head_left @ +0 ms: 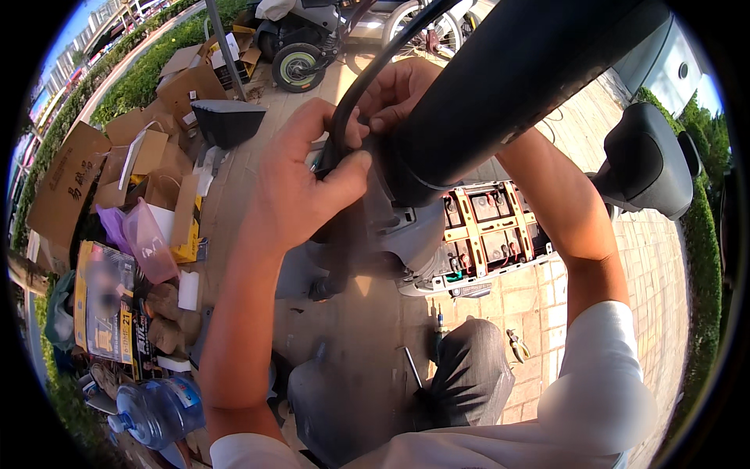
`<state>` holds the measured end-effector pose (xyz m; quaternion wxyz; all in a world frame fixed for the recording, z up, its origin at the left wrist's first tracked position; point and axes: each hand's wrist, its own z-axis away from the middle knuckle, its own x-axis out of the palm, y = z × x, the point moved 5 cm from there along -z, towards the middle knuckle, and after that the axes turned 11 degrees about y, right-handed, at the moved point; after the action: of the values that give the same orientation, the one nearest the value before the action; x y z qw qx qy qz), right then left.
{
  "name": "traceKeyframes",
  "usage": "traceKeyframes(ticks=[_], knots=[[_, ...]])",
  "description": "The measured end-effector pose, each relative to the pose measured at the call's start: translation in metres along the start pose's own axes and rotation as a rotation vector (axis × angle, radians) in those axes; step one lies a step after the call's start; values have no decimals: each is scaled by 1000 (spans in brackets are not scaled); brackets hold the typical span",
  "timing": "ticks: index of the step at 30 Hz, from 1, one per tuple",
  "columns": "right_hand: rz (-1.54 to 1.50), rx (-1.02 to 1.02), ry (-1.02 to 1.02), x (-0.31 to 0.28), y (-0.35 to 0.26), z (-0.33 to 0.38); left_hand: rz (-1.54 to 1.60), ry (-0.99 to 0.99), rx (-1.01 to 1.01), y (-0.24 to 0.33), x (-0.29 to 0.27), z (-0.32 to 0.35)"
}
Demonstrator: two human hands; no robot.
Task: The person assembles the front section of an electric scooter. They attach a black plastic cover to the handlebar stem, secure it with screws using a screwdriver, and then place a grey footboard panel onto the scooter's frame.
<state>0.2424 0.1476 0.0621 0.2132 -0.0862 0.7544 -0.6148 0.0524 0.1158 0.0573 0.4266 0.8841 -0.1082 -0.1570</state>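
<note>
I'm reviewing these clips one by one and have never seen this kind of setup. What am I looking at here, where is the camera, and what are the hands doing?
There is no robot here: a person wears a wide fisheye camera on the head, looking down at their own two bare hands, so straight edges bend near the rim. The left hand and right hand both pinch a black cable where it meets the dark grey scooter body. Below, an open compartment shows batteries under a yellow frame. On the paved ground lie pliers; to the left sit flattened cardboard boxes and a blue water jug.
</note>
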Motion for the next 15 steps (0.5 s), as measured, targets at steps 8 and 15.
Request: traceKeyframes(ticks=[8, 15], knots=[[-206, -116, 600, -12, 11, 65, -21, -14, 67, -4, 2, -3], [829, -538, 1087, 117, -46, 155, 6, 61, 144, -2, 3, -4]])
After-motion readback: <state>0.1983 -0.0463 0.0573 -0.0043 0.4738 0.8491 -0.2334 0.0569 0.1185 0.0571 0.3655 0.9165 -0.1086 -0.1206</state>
